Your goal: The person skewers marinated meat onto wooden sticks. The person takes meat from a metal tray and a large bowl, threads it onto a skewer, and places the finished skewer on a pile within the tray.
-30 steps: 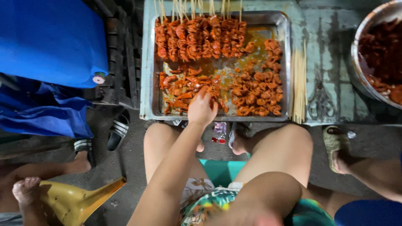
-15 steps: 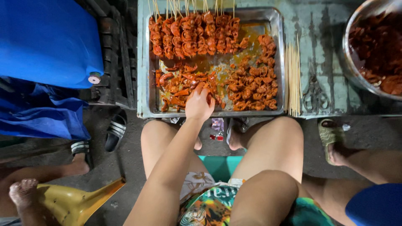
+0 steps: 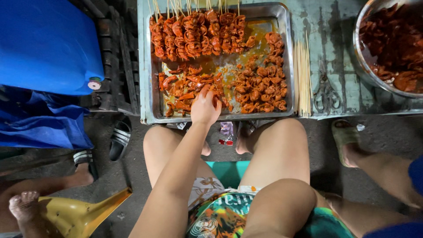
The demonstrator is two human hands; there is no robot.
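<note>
My left hand [image 3: 205,107] reaches over the near rim of a steel tray [image 3: 145,66]. Its fingers are bunched down on a red marinated meat piece [image 3: 187,94] in the loose pile at the tray's front left. More loose meat [image 3: 260,83] fills the front right. Finished meat skewers [image 3: 198,31] lie in a row along the far side. A bundle of bare bamboo sticks [image 3: 302,79] rests just right of the tray. My right forearm [image 3: 273,207] is bent low by my lap, and its hand is hidden.
Scissors [image 3: 326,92] lie beside the sticks on the worn green table. A metal bowl [image 3: 359,57] of meat stands at far right. A blue container [image 3: 44,44] sits left. Other people's feet [image 3: 348,141] and a yellow plastic piece [image 3: 75,213] crowd the floor.
My left hand has stayed at the tray's front edge, and its fingers have closed together on the meat. The view has shifted slightly, so the tray sits further left.
</note>
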